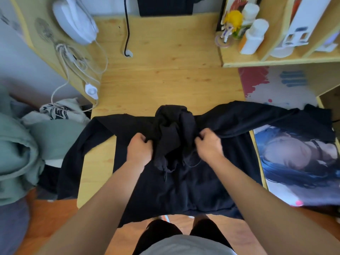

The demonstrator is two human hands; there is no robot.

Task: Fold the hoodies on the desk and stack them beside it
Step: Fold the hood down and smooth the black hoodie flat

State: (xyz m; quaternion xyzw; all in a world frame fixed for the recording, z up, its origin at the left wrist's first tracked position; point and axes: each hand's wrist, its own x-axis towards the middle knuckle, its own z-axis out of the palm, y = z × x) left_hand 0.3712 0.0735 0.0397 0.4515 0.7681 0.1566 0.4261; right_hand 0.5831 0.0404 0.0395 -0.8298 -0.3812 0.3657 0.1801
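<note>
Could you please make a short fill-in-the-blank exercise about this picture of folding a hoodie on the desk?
1. The hoodie spread on the desk is ____ in colour.
2. Both hands, left hand and right hand, grip the cloth beside the bunched ____.
3. The green hoodies lie to the ____ of the desk.

Missing words: black; hood; left

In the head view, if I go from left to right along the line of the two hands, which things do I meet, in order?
green hoodie → hanging sleeve of the black hoodie → left hand → bunched hood → right hand → printed mat
</note>
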